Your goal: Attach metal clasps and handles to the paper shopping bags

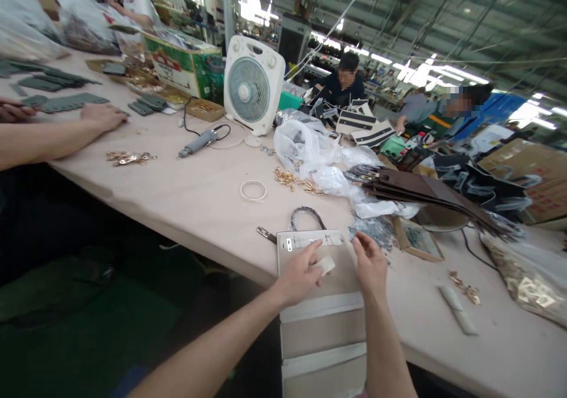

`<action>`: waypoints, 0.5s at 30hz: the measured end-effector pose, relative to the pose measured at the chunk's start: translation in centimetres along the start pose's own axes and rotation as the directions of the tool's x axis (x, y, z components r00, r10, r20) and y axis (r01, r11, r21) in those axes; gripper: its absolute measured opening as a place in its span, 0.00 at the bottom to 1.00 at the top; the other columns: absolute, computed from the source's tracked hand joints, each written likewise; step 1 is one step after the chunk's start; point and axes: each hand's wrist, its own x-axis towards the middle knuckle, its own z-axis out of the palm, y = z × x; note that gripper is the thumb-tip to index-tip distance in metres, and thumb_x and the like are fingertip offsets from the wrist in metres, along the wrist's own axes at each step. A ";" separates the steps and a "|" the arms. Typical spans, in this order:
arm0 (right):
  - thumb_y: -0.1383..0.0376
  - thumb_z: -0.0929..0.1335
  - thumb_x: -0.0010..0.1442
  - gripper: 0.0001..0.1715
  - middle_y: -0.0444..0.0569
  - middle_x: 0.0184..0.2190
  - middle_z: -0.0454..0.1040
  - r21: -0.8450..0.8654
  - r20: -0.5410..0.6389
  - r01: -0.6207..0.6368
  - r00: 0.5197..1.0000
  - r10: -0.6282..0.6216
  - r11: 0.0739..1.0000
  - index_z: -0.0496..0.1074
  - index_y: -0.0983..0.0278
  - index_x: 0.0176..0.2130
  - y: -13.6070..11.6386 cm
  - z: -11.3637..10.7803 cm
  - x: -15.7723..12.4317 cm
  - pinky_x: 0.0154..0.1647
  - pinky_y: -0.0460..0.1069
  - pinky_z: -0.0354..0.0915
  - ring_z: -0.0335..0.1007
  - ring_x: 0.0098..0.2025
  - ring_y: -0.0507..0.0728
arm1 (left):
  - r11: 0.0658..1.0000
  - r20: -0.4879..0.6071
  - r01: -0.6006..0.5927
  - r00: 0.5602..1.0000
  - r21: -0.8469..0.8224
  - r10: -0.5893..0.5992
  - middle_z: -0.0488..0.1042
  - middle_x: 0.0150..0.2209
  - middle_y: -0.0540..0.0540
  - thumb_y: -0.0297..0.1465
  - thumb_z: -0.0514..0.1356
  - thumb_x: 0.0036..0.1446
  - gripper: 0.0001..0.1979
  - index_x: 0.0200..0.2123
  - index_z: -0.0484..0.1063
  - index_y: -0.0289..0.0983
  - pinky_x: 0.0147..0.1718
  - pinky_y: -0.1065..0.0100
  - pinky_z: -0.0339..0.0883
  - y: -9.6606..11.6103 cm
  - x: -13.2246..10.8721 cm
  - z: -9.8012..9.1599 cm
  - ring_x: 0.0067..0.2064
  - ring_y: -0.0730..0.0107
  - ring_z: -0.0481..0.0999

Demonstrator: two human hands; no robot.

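A person's left hand [296,274] appears to pinch a small pale patch [326,265] between finger and thumb, while the right hand [370,266] hovers open just beside it. Beneath them, a flat beige bag panel [341,274] with white bands lies on the desk [195,209], overhanging its edge, a dark looped handle [308,216] at its far end. Gold buckles [287,178] and a plastic bag [303,148] lie beyond.
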 end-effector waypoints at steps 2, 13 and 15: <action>0.47 0.73 0.62 0.28 0.57 0.50 0.81 0.034 0.093 0.030 0.995 -0.033 0.999 0.77 0.63 0.53 -2.3 -1.5 -1.6 0.55 0.60 0.72 0.78 0.50 0.65 | 0.999 0.039 0.000 0.999 0.037 -0.001 0.78 0.39 0.48 0.25 0.55 0.60 0.38 0.73 0.53 0.35 0.37 0.68 0.70 0.9 -0.5 -0.4 0.31 0.72 0.74; 0.57 0.69 0.70 0.11 0.49 0.42 0.81 -0.128 0.641 0.395 0.733 -0.228 0.910 0.81 0.56 0.45 -8.8 -2.3 -5.9 0.45 0.53 0.72 0.77 0.42 0.61 | 0.940 0.135 -0.109 0.989 0.323 0.068 0.80 0.49 0.44 0.26 0.56 0.63 0.33 0.71 0.59 0.40 0.49 0.64 0.70 3.8 -2.3 -1.3 0.45 0.63 0.78; 0.56 0.69 0.71 0.11 0.49 0.41 0.81 -0.125 0.626 0.351 0.753 -0.201 0.928 0.81 0.57 0.44 -8.4 -2.3 -6.2 0.45 0.53 0.71 0.77 0.43 0.61 | 0.937 0.133 -0.109 0.989 0.331 0.068 0.81 0.49 0.44 0.27 0.57 0.63 0.26 0.64 0.69 0.39 0.48 0.66 0.70 3.9 -2.5 -1.5 0.44 0.64 0.79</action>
